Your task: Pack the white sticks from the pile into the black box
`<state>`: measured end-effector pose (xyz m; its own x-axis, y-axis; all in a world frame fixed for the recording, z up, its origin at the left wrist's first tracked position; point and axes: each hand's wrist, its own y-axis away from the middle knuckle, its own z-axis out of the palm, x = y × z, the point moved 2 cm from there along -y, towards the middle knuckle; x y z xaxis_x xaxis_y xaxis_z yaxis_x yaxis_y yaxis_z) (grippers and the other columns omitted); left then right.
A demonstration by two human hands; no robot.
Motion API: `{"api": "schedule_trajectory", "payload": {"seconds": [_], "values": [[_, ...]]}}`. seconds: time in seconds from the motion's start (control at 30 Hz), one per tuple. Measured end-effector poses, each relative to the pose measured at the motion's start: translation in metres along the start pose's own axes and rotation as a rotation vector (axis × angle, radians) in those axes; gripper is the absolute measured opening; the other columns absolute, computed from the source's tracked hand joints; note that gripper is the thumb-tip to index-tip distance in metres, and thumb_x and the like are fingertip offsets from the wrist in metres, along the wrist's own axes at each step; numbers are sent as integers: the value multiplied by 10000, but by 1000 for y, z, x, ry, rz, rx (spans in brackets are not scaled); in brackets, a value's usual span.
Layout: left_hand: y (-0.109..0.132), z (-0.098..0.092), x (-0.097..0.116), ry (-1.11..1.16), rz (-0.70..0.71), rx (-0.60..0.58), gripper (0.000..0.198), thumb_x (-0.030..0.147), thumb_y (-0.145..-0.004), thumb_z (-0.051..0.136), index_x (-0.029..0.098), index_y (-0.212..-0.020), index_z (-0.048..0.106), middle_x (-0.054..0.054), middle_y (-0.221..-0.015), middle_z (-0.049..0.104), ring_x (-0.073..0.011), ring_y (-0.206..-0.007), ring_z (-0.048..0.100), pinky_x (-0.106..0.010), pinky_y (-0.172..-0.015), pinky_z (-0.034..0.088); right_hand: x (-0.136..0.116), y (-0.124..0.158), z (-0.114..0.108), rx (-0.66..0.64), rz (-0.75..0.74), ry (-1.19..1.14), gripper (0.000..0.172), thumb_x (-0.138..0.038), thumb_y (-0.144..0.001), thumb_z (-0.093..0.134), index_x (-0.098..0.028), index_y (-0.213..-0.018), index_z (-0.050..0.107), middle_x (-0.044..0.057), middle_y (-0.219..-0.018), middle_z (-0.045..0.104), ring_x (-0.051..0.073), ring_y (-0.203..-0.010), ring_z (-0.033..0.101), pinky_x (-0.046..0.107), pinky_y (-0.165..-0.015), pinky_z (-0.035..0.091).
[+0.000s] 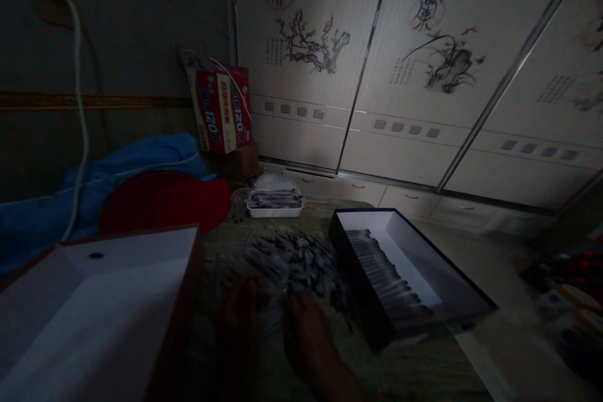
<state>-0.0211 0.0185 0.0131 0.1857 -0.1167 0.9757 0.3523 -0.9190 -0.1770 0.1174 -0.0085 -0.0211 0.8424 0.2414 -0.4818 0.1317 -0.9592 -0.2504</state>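
A loose heap of thin pen-like sticks [292, 260], some clear and some dark-tipped, lies across the table in front of me. At its near edge, my left hand [240, 314] has its fingers bent inward; dim light hides what is in them. Close beside it on the right, my right hand [308, 330] is closed, fingertips together, with a faint bright spot at their tips. What it pinches is too dark to name. To the right stands a dark-edged shallow box [440, 267] with similar sticks [384, 270] laid side by side in a row.
A large white-lined box [117, 301] stands at the left. Behind the heap sits a small white tray [276, 212] of more sticks. Red cloth [164, 204], blue cloth [141, 160] and a red carton [221, 107] are farther back, before sliding cupboard doors [306, 88].
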Motion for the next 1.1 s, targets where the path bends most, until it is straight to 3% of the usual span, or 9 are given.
{"api": "schedule_trajectory", "payload": {"seconds": [0.13,0.27,0.4,0.5,0.6,0.7,0.83,0.97,1.1], "values": [[0,2,1,19,0,3,294,433,-787,471,202,-840,645,3,-571,647,-201,-581,607,-307,-590,504,7,0,-7,22,41,-103,251,-23,-758,471,-191,-858,628,55,-885,606,177,-833,539,260,-728,398],[2,6,-5,27,-18,-7,335,472,-766,499,189,-861,652,-20,-620,677,-218,-624,631,-321,-607,507,23,4,-22,147,66,-311,120,-156,-807,474,-167,-834,591,40,-821,589,162,-768,529,250,-690,394],[4,12,-13,27,-7,-43,308,473,-706,589,199,-822,671,-40,-689,703,-236,-680,646,-327,-637,507,37,6,-32,291,227,-648,192,-327,-845,474,-168,-785,563,2,-727,571,142,-693,526,220,-630,409],[6,18,-14,40,-40,-166,286,488,-675,613,206,-686,660,-27,-590,686,-218,-587,633,-300,-563,493,37,6,-35,417,373,-814,254,-407,-819,513,-164,-819,588,2,-737,589,146,-692,547,220,-632,430],[7,26,-10,71,-117,-338,285,476,-658,636,193,-645,666,-20,-528,672,-183,-473,595,-262,-445,445,29,6,-34,420,409,-854,268,-423,-796,539,-165,-833,603,2,-729,598,150,-688,559,220,-626,437],[7,31,-7,152,-160,-427,285,453,-621,675,179,-699,697,-32,-569,703,-177,-448,597,-254,-397,433,18,6,-31,340,326,-780,256,-407,-808,531,-161,-804,601,2,-699,600,149,-675,562,216,-608,432],[1,31,-13,261,-218,-345,306,475,-605,684,175,-664,683,-15,-483,669,-156,-387,566,-259,-388,449,14,11,-38,208,220,-510,258,-355,-881,437,-164,-886,610,32,-746,641,150,-666,591,217,-581,420],[-5,27,-21,380,-313,-230,358,502,-580,701,164,-688,656,-10,-481,660,-158,-420,588,-255,-397,463,37,29,-50,71,374,59,202,-206,-854,455,-162,-892,648,102,-690,677,192,-584,641,239,-489,373],[-7,25,-25,410,-322,-202,387,532,-548,707,167,-651,632,3,-441,629,-150,-385,565,-256,-387,450,58,48,-50,-70,436,320,248,-54,-790,457,-162,-860,668,131,-655,693,243,-579,681,251,-445,369]]}}
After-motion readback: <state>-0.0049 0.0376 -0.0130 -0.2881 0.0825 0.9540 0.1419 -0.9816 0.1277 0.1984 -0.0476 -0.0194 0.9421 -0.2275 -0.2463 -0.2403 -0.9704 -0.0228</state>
